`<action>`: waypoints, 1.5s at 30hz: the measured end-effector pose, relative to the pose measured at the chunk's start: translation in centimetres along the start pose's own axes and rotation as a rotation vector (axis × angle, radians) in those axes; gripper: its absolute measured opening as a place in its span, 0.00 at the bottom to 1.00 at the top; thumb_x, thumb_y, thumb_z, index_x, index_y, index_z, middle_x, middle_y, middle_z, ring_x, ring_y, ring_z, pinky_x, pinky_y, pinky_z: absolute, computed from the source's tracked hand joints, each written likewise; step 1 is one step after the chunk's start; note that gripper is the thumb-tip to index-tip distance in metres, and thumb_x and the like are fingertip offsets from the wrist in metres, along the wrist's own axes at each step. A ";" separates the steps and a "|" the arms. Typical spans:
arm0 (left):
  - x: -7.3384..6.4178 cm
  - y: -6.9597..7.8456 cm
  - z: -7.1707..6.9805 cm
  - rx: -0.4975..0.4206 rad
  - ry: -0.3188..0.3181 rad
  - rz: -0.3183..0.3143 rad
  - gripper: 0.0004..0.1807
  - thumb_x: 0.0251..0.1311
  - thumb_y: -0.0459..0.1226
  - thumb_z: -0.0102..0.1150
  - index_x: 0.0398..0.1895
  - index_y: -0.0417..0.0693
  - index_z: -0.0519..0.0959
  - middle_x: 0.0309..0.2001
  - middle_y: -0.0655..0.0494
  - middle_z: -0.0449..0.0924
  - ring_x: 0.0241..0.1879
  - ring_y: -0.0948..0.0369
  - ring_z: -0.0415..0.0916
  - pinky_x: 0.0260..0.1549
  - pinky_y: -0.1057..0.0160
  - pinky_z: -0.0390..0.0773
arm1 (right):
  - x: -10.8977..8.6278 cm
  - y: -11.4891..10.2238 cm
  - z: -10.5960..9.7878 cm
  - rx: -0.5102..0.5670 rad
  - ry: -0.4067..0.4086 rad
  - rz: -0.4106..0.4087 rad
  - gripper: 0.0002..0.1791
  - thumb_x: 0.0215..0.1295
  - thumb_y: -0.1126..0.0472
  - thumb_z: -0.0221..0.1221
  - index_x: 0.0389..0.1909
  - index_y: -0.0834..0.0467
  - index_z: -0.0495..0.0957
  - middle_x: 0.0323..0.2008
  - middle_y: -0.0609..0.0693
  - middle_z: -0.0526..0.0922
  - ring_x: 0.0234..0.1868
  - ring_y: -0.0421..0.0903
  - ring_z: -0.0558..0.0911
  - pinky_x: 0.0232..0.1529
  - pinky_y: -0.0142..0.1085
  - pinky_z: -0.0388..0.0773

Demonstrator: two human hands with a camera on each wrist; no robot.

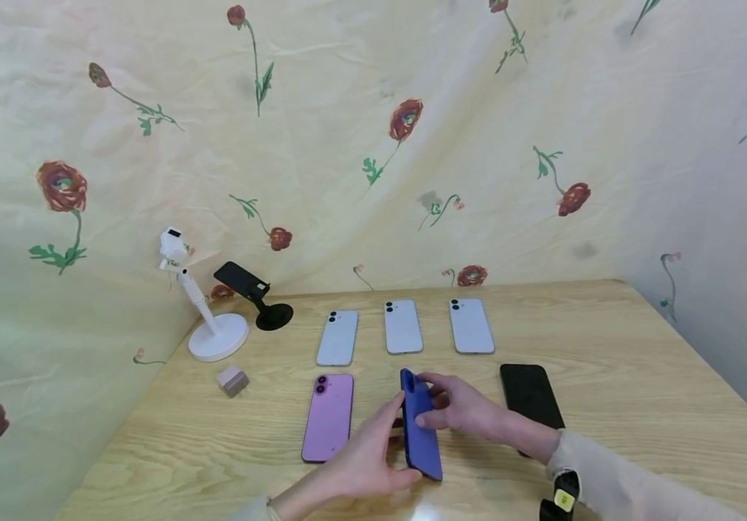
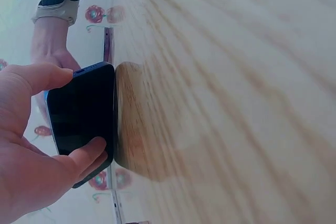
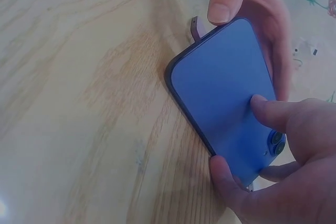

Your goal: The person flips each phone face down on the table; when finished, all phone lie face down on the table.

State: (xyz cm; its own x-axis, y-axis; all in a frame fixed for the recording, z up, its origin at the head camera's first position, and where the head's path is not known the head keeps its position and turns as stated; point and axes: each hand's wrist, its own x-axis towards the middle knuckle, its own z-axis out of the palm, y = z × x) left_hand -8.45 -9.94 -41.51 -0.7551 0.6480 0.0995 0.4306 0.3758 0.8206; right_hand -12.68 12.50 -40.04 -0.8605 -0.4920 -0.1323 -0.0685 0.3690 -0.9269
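A blue phone [image 1: 424, 443] stands tilted on its long edge at the middle of the table, held between both hands. My left hand [image 1: 368, 457] grips it from the left, thumb on its bottom end and fingers against the dark screen [image 2: 81, 111], as the left wrist view shows. From the right, my right hand [image 1: 467, 411] holds the camera end, with one digit on the blue back [image 3: 215, 87] and another at the long edge resting near the wood. A purple phone [image 1: 328, 420] lies back up left of the hands. Partly behind the right forearm lies a black phone [image 1: 531, 394].
Three white phones, left [image 1: 337, 339], middle [image 1: 403, 328] and right [image 1: 472, 327], lie in a row farther back. At the left are a white stand [image 1: 218, 338], a black stand [image 1: 274, 317] and a small greyish-pink block [image 1: 233, 380]. Flowered cloth [image 1: 341, 145] hangs behind the wooden table [image 1: 614, 362].
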 end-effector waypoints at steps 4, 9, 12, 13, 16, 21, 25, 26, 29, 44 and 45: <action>0.0 -0.1 -0.1 -0.001 -0.003 -0.011 0.55 0.57 0.37 0.72 0.78 0.34 0.44 0.74 0.38 0.55 0.63 0.56 0.69 0.54 0.69 0.73 | 0.0 0.1 0.0 -0.045 0.017 -0.007 0.42 0.61 0.62 0.70 0.70 0.73 0.60 0.52 0.62 0.77 0.46 0.54 0.78 0.42 0.45 0.79; 0.0 -0.2 -0.1 0.014 -0.004 -0.019 0.55 0.57 0.38 0.73 0.78 0.34 0.45 0.73 0.39 0.56 0.64 0.55 0.68 0.54 0.68 0.73 | 0.0 0.3 0.0 -0.090 0.028 -0.018 0.44 0.59 0.62 0.72 0.69 0.75 0.60 0.50 0.62 0.78 0.45 0.53 0.79 0.42 0.45 0.80; 0.1 -0.3 -0.1 0.034 -0.003 -0.015 0.55 0.56 0.38 0.73 0.78 0.34 0.45 0.72 0.40 0.58 0.63 0.56 0.69 0.54 0.67 0.73 | 0.1 0.3 -0.1 -0.125 0.031 -0.016 0.45 0.58 0.61 0.73 0.69 0.75 0.59 0.49 0.60 0.79 0.45 0.53 0.79 0.42 0.45 0.80; 0.1 -0.3 -0.1 0.040 -0.003 -0.012 0.55 0.56 0.38 0.73 0.78 0.34 0.45 0.72 0.40 0.59 0.63 0.57 0.69 0.54 0.67 0.73 | 0.1 0.3 -0.1 -0.137 0.034 -0.014 0.46 0.58 0.61 0.73 0.70 0.75 0.59 0.49 0.60 0.79 0.44 0.52 0.79 0.42 0.45 0.79; 0.1 -0.3 0.0 0.065 -0.002 -0.001 0.56 0.55 0.38 0.73 0.78 0.33 0.46 0.71 0.40 0.61 0.61 0.58 0.70 0.55 0.65 0.73 | 0.0 0.3 -0.1 -0.170 0.043 -0.010 0.47 0.57 0.60 0.73 0.70 0.75 0.59 0.49 0.60 0.78 0.45 0.52 0.79 0.43 0.45 0.79; 0.2 -0.4 0.0 0.107 -0.002 -0.001 0.56 0.54 0.38 0.74 0.77 0.31 0.47 0.70 0.40 0.62 0.61 0.59 0.70 0.57 0.64 0.72 | 0.0 0.3 0.0 -0.187 0.087 0.020 0.49 0.54 0.60 0.75 0.70 0.73 0.60 0.50 0.63 0.71 0.45 0.53 0.77 0.42 0.45 0.79; 0.4 -0.5 -0.1 0.136 -0.004 -0.023 0.57 0.52 0.39 0.76 0.77 0.30 0.48 0.71 0.41 0.61 0.63 0.58 0.68 0.59 0.62 0.70 | 0.0 0.3 0.0 -0.201 0.117 0.049 0.49 0.51 0.62 0.77 0.70 0.72 0.62 0.50 0.64 0.68 0.45 0.53 0.76 0.43 0.45 0.79; 0.4 -0.5 -0.1 0.145 -0.005 -0.026 0.57 0.52 0.39 0.76 0.77 0.30 0.49 0.71 0.41 0.61 0.63 0.57 0.68 0.59 0.62 0.70 | 0.1 0.3 0.1 -0.210 0.122 0.057 0.49 0.51 0.62 0.77 0.70 0.72 0.62 0.50 0.64 0.68 0.45 0.52 0.76 0.44 0.46 0.79; 0.5 -0.6 -0.1 0.176 -0.006 -0.044 0.57 0.50 0.41 0.77 0.77 0.32 0.50 0.71 0.43 0.62 0.65 0.57 0.66 0.60 0.60 0.69 | 0.1 0.3 0.1 -0.252 0.131 0.074 0.49 0.50 0.61 0.78 0.69 0.72 0.63 0.49 0.62 0.69 0.44 0.52 0.75 0.45 0.46 0.78; 0.7 -0.6 0.1 0.094 -0.008 -0.141 0.59 0.46 0.37 0.79 0.76 0.29 0.51 0.69 0.39 0.64 0.58 0.58 0.75 0.51 0.70 0.74 | 0.3 0.3 -0.1 -0.356 0.127 0.057 0.48 0.48 0.60 0.78 0.68 0.71 0.65 0.47 0.61 0.70 0.43 0.52 0.74 0.44 0.46 0.76; 0.7 -0.6 0.1 0.095 -0.006 -0.141 0.59 0.46 0.37 0.79 0.76 0.29 0.51 0.69 0.39 0.64 0.57 0.58 0.75 0.51 0.70 0.74 | 0.3 0.3 -0.1 -0.361 0.126 0.056 0.48 0.48 0.60 0.78 0.68 0.71 0.65 0.47 0.62 0.70 0.43 0.52 0.74 0.44 0.46 0.76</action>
State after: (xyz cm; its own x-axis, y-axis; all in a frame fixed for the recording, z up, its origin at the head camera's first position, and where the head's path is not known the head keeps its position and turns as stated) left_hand -9.18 -9.63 -41.97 -0.8087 0.5880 -0.0167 0.3653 0.5243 0.7692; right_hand -12.96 12.55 -40.36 -0.9217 -0.3706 -0.1145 -0.1734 0.6577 -0.7330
